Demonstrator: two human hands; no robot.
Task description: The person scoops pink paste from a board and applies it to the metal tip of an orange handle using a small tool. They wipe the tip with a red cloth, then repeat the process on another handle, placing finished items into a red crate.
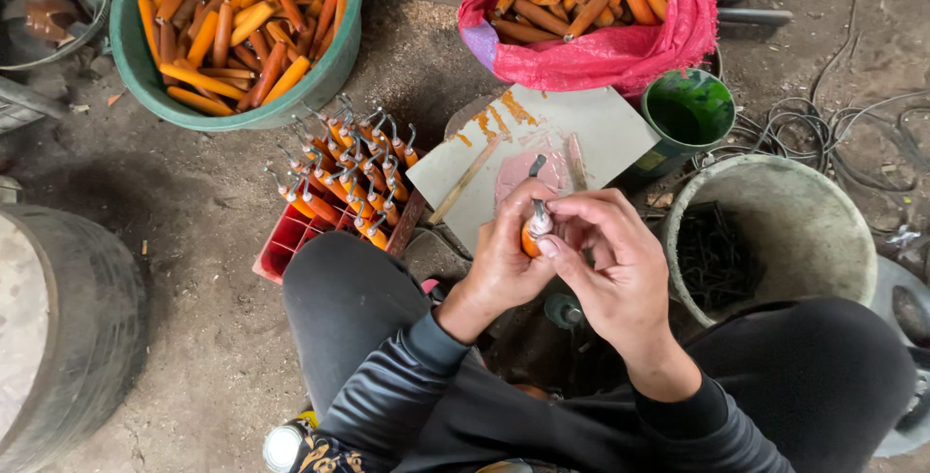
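My left hand (504, 265) is wrapped around an orange wooden handle (530, 238), held upright in front of my knees. My right hand (610, 260) pinches a small metal piece (539, 212) sticking out of the handle's top, with pale paste around its base. Just beyond the hands lies a white board (591, 129) smeared with pinkish paste and orange stains, with a thin stick (463, 183) lying across it. A red crate (291, 236) to the left holds several orange handles with metal hooks (354, 168) fitted in their tops.
A green basin (136, 66) of plain orange handles stands at the far left, a pink mesh sack (591, 47) of more handles at the far right. A green tin (690, 110), a grey bucket (804, 231) of dark metal pieces, loose wires (852, 134) and a dark drum (68, 328) surround me.
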